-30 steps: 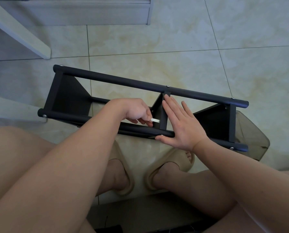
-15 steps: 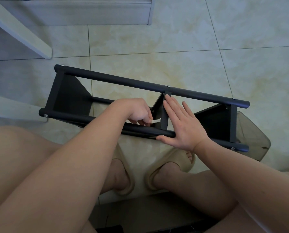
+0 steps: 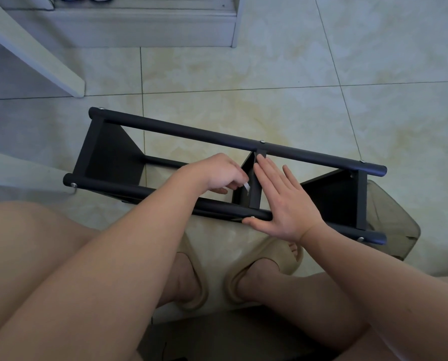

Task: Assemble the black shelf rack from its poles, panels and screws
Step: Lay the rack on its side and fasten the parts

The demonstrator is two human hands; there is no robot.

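Rack [image 3: 217, 138] lies on its side on floor; poles and three panels joined. Screw head [image 3: 262, 142] sits just above middle panel [image 3: 254, 194].
Right hand [image 3: 285, 204] flat, fingers straight, pressing middle panel.
Left hand [image 3: 217, 175], just left of middle panel, pinches small white piece [image 3: 247, 186], possibly a tool.
Judged nearly done; tightening at middle panel seemingly left.

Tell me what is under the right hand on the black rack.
The right hand lies flat on the middle panel and the near pole; a screw shows beside the thumb. The pole's stretch beneath the palm is covered. The left hand pinches a pale tool.
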